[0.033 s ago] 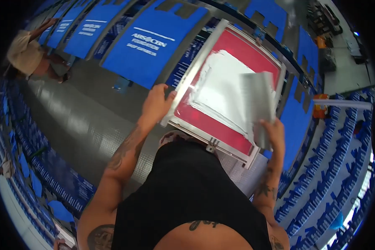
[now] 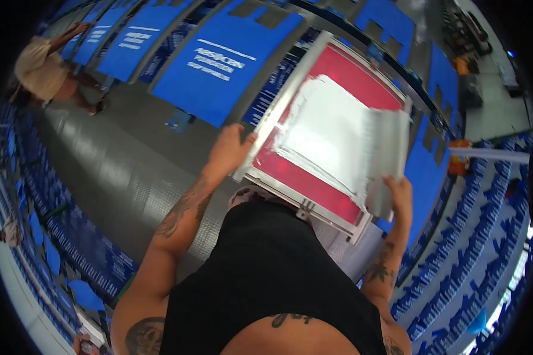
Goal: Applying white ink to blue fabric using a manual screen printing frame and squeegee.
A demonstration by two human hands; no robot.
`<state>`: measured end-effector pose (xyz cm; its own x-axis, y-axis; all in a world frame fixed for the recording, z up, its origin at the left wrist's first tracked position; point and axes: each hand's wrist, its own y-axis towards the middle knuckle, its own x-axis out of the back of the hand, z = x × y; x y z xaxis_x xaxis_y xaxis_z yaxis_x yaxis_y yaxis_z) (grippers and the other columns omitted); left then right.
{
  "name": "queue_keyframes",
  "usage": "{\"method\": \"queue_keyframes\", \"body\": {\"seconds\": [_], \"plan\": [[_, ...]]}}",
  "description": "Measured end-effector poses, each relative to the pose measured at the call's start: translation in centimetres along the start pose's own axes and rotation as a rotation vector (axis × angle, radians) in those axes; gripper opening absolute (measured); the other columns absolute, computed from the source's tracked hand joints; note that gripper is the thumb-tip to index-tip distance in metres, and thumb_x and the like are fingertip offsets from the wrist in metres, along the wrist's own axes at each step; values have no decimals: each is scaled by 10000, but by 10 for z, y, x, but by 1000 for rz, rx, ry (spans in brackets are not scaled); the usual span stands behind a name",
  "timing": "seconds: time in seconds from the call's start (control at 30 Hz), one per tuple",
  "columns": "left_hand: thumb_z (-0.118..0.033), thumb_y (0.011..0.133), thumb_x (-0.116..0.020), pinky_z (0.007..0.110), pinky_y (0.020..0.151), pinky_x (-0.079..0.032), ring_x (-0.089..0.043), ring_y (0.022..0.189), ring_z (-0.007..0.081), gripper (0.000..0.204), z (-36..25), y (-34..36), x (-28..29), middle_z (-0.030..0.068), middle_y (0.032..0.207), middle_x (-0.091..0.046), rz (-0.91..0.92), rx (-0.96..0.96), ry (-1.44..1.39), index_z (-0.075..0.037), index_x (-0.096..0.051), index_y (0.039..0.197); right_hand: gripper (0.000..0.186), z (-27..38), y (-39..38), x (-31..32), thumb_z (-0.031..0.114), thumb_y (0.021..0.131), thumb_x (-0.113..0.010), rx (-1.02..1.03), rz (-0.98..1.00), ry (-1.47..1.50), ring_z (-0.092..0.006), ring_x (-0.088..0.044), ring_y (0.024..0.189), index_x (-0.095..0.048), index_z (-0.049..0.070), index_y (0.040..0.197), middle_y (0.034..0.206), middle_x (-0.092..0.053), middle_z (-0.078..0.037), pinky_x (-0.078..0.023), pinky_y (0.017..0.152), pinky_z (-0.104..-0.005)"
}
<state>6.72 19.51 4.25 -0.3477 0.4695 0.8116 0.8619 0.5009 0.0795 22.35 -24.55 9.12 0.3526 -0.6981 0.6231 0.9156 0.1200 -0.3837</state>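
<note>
A screen printing frame (image 2: 278,112) with a pale border and red mesh (image 2: 331,56) lies tilted in front of me. White ink (image 2: 323,127) covers a wide patch of the mesh. My right hand (image 2: 400,192) grips a wide grey squeegee (image 2: 388,145) near its closer end, and the squeegee is slightly blurred. It stands at the right border of the white ink. My left hand (image 2: 234,145) is at the frame's left side, thumb and fingers apart, the thumb touching its edge. A small metal fitting (image 2: 304,210) sits on the frame's near side.
Blue flat cloth pieces with cut-out notches and white print (image 2: 216,68) lie in a row along the table. Another person (image 2: 44,71) stands at the far left beside it. Racks of hanging blue pieces (image 2: 468,236) fill the right. An orange item (image 2: 459,157) is beside a pale bar.
The squeegee in my right hand has moved right across the mesh, toward the frame's right side. My left hand stays at the frame's left edge. The whole view has shifted slightly.
</note>
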Motion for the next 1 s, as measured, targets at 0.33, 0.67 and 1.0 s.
{"method": "queue_keyframes", "body": {"seconds": [0.33, 0.67, 1.0], "plan": [[-492, 977, -387, 479, 832, -465, -590, 964, 478, 608, 3, 4, 25, 306, 946, -636, 356, 307, -310, 61, -634, 1020, 523, -41, 13, -58, 254, 867, -549, -175, -80, 1268, -338, -607, 1037, -481, -62, 1278, 1173, -591, -227, -492, 919, -431], [-481, 994, -367, 420, 761, -463, -630, 801, 350, 609, 171, 144, 152, 274, 828, -632, 235, 192, -259, 73, -618, 969, 397, 144, 43, -189, 235, 812, -647, -97, -137, 1268, -293, -651, 909, -606, -12, 1121, 1016, -663, -154, -532, 832, -407], [-491, 989, -375, 416, 722, -448, -576, 727, 334, 642, 263, 204, 218, 266, 765, -603, 320, 294, -204, 110, -589, 920, 339, 258, 58, -277, 226, 799, -668, -160, -55, 1198, -270, -658, 800, -618, -23, 1024, 916, -663, -134, -544, 765, -391]]}}
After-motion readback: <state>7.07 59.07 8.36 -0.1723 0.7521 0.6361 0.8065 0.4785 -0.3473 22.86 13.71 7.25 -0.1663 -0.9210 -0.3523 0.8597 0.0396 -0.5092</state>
